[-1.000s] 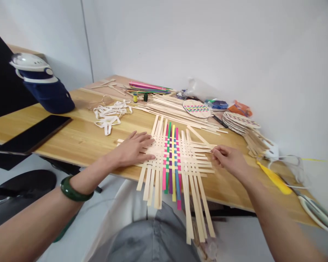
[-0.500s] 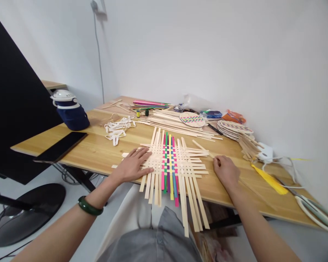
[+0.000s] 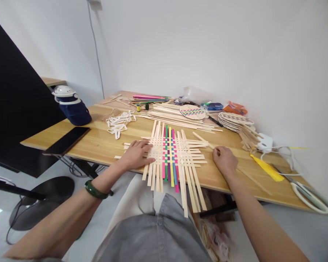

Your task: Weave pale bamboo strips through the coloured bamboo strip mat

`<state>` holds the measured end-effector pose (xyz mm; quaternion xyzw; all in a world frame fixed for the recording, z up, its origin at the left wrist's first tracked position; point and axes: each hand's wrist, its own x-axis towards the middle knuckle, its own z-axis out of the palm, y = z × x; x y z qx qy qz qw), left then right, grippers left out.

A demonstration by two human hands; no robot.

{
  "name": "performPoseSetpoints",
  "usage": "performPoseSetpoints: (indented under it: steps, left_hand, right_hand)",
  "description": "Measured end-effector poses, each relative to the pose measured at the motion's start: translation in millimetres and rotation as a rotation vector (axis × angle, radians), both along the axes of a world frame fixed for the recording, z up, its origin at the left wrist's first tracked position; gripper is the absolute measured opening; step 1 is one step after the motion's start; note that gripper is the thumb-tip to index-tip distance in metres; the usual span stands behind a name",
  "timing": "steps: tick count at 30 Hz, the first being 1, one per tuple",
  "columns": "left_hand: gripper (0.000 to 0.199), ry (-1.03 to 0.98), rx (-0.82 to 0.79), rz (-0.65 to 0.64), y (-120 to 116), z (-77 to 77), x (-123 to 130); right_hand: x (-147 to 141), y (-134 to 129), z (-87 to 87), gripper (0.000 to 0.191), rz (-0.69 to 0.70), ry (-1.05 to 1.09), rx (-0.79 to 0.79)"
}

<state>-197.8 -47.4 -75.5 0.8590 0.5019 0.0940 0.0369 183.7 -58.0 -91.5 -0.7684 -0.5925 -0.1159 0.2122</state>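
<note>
A partly woven mat of pale bamboo strips (image 3: 188, 160) lies at the table's front edge, with pink, green, purple, yellow and blue strips through its middle. Long strip ends hang over the edge toward my lap. My left hand (image 3: 138, 154) rests flat on the mat's left side, fingers spread. Just right of the mat, my right hand (image 3: 224, 160) is closed on a loose bamboo strip (image 3: 253, 179). One end of that strip pokes out toward the mat's upper right; the other runs under my wrist to the lower right.
Behind the mat lie more pale strips (image 3: 177, 122) and a round woven fan piece (image 3: 192, 112). A stack of round pieces (image 3: 235, 120), a yellow tassel (image 3: 268, 169) and scissors (image 3: 311, 196) are at right. White tape (image 3: 118, 123), a phone (image 3: 67, 141) and a blue jug (image 3: 73, 109) stand left.
The view has tilted slightly, so the table sits a little higher in the picture. Both hands keep their places, the left on the mat and the right on the strip.
</note>
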Motion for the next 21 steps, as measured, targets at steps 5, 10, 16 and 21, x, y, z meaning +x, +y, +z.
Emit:
performPoseSetpoints:
  steps: [5, 10, 16, 21]
  left_hand:
    - [0.069, 0.028, -0.066, 0.066, 8, 14.7, 17]
    - [0.064, 0.148, -0.189, 0.158, 29, 38.0, 27]
    - [0.042, 0.224, -0.302, 0.203, 54, 61.2, 37]
    - [0.035, 0.249, -0.309, 0.200, 46, 71.7, 34]
  right_hand:
    - [0, 1, 0.3, 0.027, -0.009, 0.006, -0.007]
    - [-1, 0, 1.5, 0.028, -0.018, 0.007, -0.018]
    - [-1, 0, 2.4, 0.027, -0.026, 0.007, -0.033]
    - [-2, 0, 2.8, 0.026, -0.035, 0.018, -0.038]
